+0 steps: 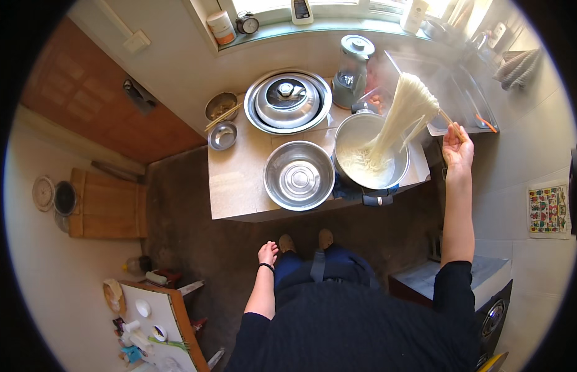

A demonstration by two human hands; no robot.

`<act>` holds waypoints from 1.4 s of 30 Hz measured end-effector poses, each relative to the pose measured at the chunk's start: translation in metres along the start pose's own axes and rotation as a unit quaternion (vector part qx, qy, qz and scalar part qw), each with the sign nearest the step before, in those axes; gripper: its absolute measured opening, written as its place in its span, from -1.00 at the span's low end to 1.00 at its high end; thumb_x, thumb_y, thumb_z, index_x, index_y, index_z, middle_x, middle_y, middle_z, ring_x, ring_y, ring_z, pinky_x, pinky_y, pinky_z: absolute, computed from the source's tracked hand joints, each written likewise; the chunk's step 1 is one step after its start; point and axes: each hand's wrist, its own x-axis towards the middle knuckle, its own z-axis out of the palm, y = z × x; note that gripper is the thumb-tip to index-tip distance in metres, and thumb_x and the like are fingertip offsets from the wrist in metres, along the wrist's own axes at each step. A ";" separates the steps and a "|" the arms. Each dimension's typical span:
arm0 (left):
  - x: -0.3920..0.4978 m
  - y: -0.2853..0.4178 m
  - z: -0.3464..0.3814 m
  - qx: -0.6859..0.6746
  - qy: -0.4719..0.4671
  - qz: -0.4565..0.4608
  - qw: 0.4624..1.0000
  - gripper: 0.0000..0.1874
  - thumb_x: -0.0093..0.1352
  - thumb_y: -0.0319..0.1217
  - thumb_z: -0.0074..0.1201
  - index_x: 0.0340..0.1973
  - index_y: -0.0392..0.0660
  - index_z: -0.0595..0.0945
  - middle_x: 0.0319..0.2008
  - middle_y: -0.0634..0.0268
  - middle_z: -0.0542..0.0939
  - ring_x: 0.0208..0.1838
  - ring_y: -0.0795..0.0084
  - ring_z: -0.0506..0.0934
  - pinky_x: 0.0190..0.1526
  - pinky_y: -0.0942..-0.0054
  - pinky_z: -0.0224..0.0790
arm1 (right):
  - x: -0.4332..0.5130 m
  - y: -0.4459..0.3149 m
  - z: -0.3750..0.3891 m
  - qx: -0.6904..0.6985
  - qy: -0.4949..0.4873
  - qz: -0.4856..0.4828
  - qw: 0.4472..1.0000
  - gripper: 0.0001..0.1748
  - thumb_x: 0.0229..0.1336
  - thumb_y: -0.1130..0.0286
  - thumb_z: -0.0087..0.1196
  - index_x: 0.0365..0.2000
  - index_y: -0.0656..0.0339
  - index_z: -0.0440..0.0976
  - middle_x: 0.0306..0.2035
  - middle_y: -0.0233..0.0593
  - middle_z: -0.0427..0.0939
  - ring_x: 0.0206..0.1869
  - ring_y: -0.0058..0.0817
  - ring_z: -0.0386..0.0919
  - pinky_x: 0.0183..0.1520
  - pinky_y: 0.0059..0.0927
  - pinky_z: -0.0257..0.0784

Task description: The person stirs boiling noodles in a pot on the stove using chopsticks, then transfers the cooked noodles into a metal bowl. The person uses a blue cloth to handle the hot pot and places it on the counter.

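My right hand (457,148) grips wooden chopsticks (446,117) high over the right side of the table. A thick hank of pale noodles (411,100) hangs over them, its lower end trailing into a steel pot (403,174). Cloudy liquid and more noodles fill the pot, and steam rises around it. Beside the pot, to its left, sits a steel basin (299,179) with nothing in it. My left hand (268,253) hangs at my side, holding nothing, its fingers loosely bent. A dark bracelet circles that wrist.
On the table (237,186) are a lidded steel pan (288,104), a glass kettle (352,74), and two small bowls, one bridged by chopsticks (224,116). A steel sink (456,88) lies at the back right. A low table (151,300) with dishes stands at the lower left.
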 end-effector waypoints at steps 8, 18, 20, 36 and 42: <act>0.018 0.000 -0.028 -0.025 0.006 -0.005 1.000 -0.74 0.36 -0.09 -0.14 -0.26 0.08 0.55 -0.36 0.55 0.55 -0.35 0.66 0.48 -0.31 0.50 0.23 | -0.010 -0.029 0.036 -0.022 -0.004 -0.058 0.998 -0.82 0.16 0.40 -0.06 -0.35 0.31 0.47 -0.40 -0.18 0.59 -0.34 -0.37 0.60 -0.31 -0.40 0.48; 0.033 0.008 -0.035 -0.027 -0.008 0.004 1.000 -0.73 0.37 -0.09 -0.15 -0.26 0.08 0.55 -0.35 0.54 0.55 -0.33 0.64 0.47 -0.29 0.46 0.23 | -0.026 -0.064 0.088 -0.055 -0.016 -0.114 0.992 -0.82 0.15 0.43 -0.05 -0.29 0.34 0.43 -0.35 -0.14 0.57 -0.33 -0.34 0.59 -0.33 -0.40 0.51; 0.036 0.009 -0.035 -0.027 -0.009 0.007 1.000 -0.73 0.37 -0.09 -0.15 -0.26 0.08 0.55 -0.35 0.54 0.55 -0.33 0.64 0.47 -0.29 0.46 0.23 | -0.032 -0.067 0.097 -0.063 -0.003 -0.133 0.989 -0.81 0.16 0.43 -0.08 -0.27 0.34 0.42 -0.36 -0.13 0.58 -0.33 -0.32 0.59 -0.33 -0.41 0.50; 0.062 0.011 -0.048 -0.012 -0.016 0.015 1.000 -0.74 0.36 -0.09 -0.15 -0.26 0.10 0.55 -0.38 0.58 0.56 -0.37 0.69 0.47 -0.34 0.52 0.22 | -0.062 -0.100 0.146 -0.041 0.016 -0.205 0.978 -0.81 0.16 0.47 -0.09 -0.31 0.37 0.46 -0.36 -0.10 0.58 -0.27 -0.34 0.59 -0.24 -0.38 0.46; 0.061 0.006 -0.051 -0.005 -0.018 0.008 1.000 -0.75 0.36 -0.09 -0.15 -0.27 0.10 0.56 -0.38 0.59 0.56 -0.38 0.69 0.47 -0.35 0.53 0.22 | -0.052 -0.117 0.153 -0.053 -0.003 -0.223 0.973 -0.81 0.19 0.47 -0.15 -0.34 0.37 0.43 -0.36 -0.07 0.57 -0.27 -0.24 0.59 -0.25 -0.33 0.46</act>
